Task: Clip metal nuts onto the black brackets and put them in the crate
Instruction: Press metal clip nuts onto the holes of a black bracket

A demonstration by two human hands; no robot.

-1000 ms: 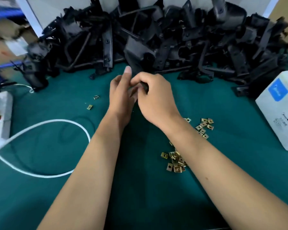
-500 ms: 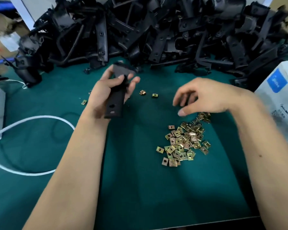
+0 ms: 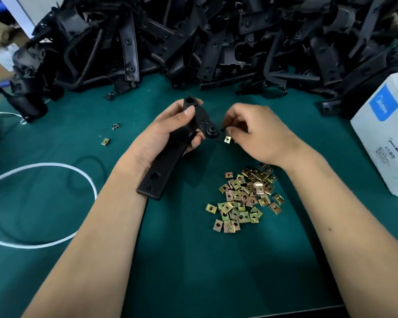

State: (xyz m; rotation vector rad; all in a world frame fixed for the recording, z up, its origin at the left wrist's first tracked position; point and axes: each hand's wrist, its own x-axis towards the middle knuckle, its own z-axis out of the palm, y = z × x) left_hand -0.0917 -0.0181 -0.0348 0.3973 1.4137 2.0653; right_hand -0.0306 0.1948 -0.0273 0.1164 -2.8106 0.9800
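Both forearms are reaching in from the bottom of the frame and meeting just above the centre. The left hand [image 3: 170, 131] is wrapping its fingers around a black bracket [image 3: 168, 157], the thumb lying across the top face, so that the long flat end is slanting down toward the lower left over the wrist and the shorter end with a round boss is pointing right. The right hand [image 3: 255, 131] is curling its fingers inward and pinching a small brass-coloured nut [image 3: 227, 139] between the fingertips, holding it right against the bracket's right-hand tip. Below the right wrist, a loose heap of nuts [image 3: 246, 198] is lying on the green counter [image 3: 193, 260], and two stray nuts [image 3: 105, 141] are sitting apart at centre left. A big pile of brackets [image 3: 193, 37] is filling the top of the frame. A white cord [image 3: 55, 166] is looping across the lower left. At the right edge a white box [image 3: 386, 138] is showing a blue logo patch and lines of small print, too blurred to read.
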